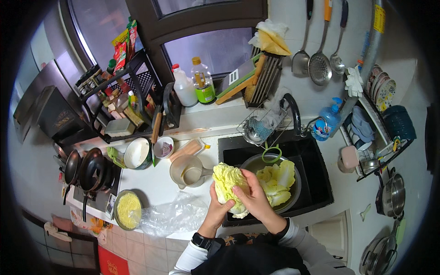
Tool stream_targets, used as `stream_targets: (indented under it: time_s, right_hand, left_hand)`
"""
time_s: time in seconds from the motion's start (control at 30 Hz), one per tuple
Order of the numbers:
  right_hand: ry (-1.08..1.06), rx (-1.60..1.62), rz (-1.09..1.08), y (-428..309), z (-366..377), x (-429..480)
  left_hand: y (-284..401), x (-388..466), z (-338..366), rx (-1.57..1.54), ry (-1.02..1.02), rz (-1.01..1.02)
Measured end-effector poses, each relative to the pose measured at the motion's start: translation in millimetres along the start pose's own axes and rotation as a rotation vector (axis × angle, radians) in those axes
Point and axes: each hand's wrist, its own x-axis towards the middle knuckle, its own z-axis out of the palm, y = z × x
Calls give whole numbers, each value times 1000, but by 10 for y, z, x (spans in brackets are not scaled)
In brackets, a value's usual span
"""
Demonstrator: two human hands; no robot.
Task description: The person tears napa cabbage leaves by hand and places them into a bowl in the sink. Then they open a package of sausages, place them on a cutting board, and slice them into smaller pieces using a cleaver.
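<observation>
Between my two hands I hold a napa cabbage head (228,182) with pale yellow, crinkled leaves, above the left edge of the sink. My left hand (219,210) grips its lower left side, thumb laid across it. From the right, my right hand (253,194) wraps the cabbage, with the thumb on its front. Beside that hand, loose cabbage leaves (275,182) lie in a metal bowl (298,182). This bowl stands in the black sink (318,185). The underside of the cabbage is hidden.
A translucent measuring jug (185,168) stands left of my hands. Further left are a crumpled plastic bag (178,213) and a bowl of yellow shreds (129,210). Behind the sink rise a black faucet (293,110) and a wire basket (254,129). A knife handle (156,127) sticks up near the bowls.
</observation>
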Motion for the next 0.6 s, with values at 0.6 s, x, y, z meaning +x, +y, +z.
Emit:
stream_targets:
  time_s: [0.6]
  right_hand:
    - [147,-962,-517,-175,-125,14]
  left_hand:
    - [511,-77,300,1170,149,323]
